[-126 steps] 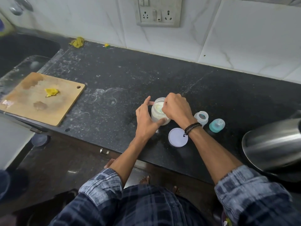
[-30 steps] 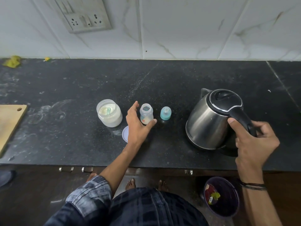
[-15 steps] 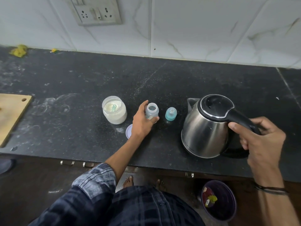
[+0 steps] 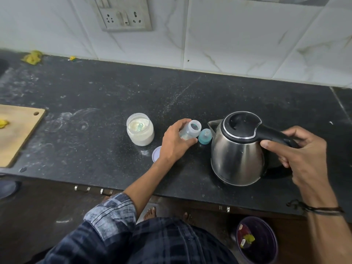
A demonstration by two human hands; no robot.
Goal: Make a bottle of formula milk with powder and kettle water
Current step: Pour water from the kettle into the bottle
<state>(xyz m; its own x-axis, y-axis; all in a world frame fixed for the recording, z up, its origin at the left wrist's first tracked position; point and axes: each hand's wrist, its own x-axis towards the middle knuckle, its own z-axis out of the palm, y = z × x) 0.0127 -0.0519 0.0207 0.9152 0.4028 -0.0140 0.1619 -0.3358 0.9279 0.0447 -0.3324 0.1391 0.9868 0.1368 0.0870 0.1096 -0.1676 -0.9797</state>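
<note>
My left hand (image 4: 174,143) grips a small clear baby bottle (image 4: 191,130), open at the top and tilted toward the kettle, with some white powder at its bottom. My right hand (image 4: 299,151) is closed around the black handle of a steel kettle (image 4: 238,149), whose lid is shut and whose spout points left at the bottle. The teal bottle cap (image 4: 205,136) stands between bottle and kettle. An open jar of formula powder (image 4: 140,129) with a scoop inside stands to the left, and its white lid (image 4: 156,153) lies partly hidden behind my left wrist.
The black counter (image 4: 114,96) is dusted with powder. A wooden cutting board (image 4: 17,132) lies at the left edge. A wall socket (image 4: 123,18) sits above. On the floor below the counter's front edge is a purple bin (image 4: 257,241).
My left hand closed on the bottle and tilted it toward the kettle. My right hand brought the kettle leftward, its spout now close to the bottle.
</note>
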